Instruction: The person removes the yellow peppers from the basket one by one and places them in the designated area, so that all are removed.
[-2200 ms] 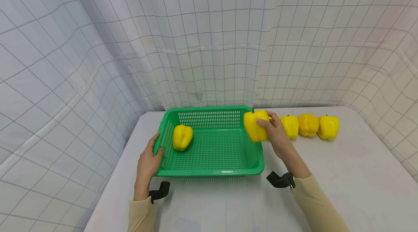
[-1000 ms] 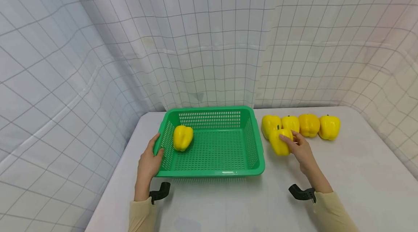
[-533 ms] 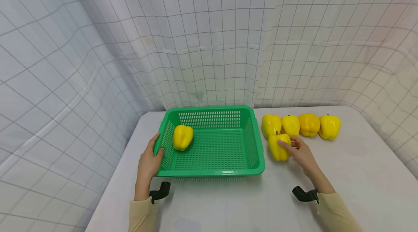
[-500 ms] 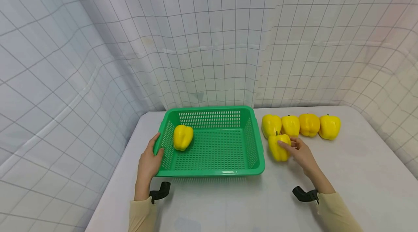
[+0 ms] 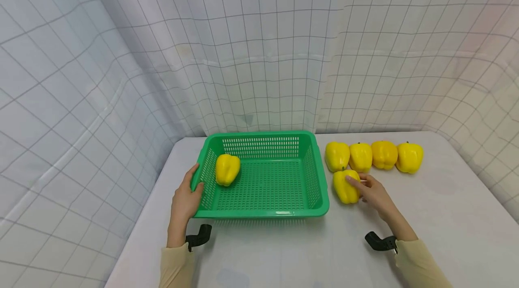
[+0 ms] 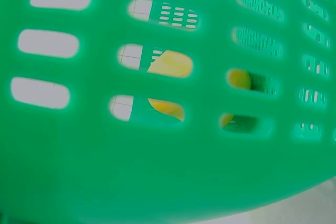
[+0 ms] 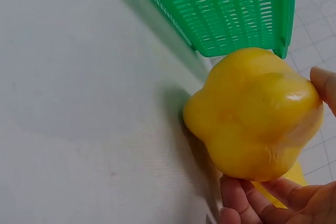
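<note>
My left hand (image 5: pixel 185 200) grips the left rim of a green plastic basket (image 5: pixel 259 213), fingers outside and thumb over the edge. Inside, towards its left end, lies one yellow bell pepper (image 5: pixel 227 170). To the right of the basket, my right hand (image 5: pixel 376 194) holds another yellow bell pepper (image 5: pixel 346 186) between thumb and fingers, low at the white table. From the right wrist this held bell pepper (image 7: pixel 252 114) shows its lobed bottom, the thumb on one side and fingertips on the other. The left wrist view is filled by the basket's slotted wall (image 6: pixel 157 171).
Behind the held pepper, several yellow bell peppers stand in a row, from the leftmost pepper (image 5: pixel 337 156) to the rightmost pepper (image 5: pixel 409 157). White curtains with a grid pattern (image 5: pixel 259 53) hang behind and beside the table (image 5: pixel 279 252).
My right hand has carried its bell pepper from above the basket's right rim rightwards and down, in front of the row, then slightly nearer me. The left hand stays on the rim.
</note>
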`<action>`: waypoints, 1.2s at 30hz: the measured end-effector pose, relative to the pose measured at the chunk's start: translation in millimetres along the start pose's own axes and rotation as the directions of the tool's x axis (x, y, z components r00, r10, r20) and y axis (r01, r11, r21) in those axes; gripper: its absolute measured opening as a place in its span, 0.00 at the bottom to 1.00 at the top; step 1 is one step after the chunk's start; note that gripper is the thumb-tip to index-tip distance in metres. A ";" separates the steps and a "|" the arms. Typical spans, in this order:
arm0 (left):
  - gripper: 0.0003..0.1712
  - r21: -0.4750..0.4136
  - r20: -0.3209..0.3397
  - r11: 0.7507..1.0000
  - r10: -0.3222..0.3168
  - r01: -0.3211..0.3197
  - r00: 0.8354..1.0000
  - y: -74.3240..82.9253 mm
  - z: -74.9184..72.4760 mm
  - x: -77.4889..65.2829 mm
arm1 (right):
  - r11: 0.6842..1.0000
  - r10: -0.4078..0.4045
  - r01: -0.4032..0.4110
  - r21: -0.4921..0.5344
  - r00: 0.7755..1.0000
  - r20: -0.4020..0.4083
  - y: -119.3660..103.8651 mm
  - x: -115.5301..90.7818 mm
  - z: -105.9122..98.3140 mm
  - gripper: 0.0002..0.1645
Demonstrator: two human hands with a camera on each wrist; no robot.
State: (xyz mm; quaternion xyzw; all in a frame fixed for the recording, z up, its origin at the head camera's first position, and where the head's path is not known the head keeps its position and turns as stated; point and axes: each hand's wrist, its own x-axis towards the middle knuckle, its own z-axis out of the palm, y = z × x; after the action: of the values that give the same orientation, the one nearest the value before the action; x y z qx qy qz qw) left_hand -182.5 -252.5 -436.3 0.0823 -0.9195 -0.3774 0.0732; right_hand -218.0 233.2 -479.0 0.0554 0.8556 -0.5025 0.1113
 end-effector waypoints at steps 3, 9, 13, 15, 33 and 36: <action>0.33 0.001 0.002 1.000 -0.001 0.001 1.000 -0.4 0.1 0.5 | 1.000 0.008 -0.008 0.001 1.000 0.006 1.8 1.6 -0.3 0.51; 0.33 0.002 0.002 1.000 -0.009 0.009 1.000 -0.8 -0.3 0.2 | 1.000 0.003 -0.003 -0.002 1.000 0.011 3.0 4.5 -0.1 0.51; 0.33 0.001 0.000 1.000 -0.008 0.008 1.000 0.3 -1.0 -0.1 | 1.000 -0.003 0.003 -0.007 1.000 0.013 2.4 6.1 -0.3 0.50; 0.33 0.000 -0.001 1.000 -0.008 0.008 1.000 1.0 -1.4 -0.3 | 1.000 -0.003 0.003 -0.006 1.000 0.015 2.0 7.0 -0.4 0.50; 0.33 -0.010 0.012 1.000 -0.013 0.013 1.000 0.5 -0.8 0.6 | 1.000 0.009 -0.009 -0.004 1.000 0.015 2.1 9.2 1.1 0.51; 0.33 -0.008 0.016 1.000 -0.016 0.017 1.000 0.6 -1.0 0.5 | 1.000 0.010 -0.010 -0.006 1.000 0.008 1.8 9.2 2.0 0.51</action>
State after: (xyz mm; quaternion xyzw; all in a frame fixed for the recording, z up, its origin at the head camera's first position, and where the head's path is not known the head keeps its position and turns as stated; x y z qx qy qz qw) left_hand -182.8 -252.9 -435.2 0.0866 -0.9179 -0.3821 0.0633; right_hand -226.3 232.1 -483.7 0.0574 0.8562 -0.4997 0.1177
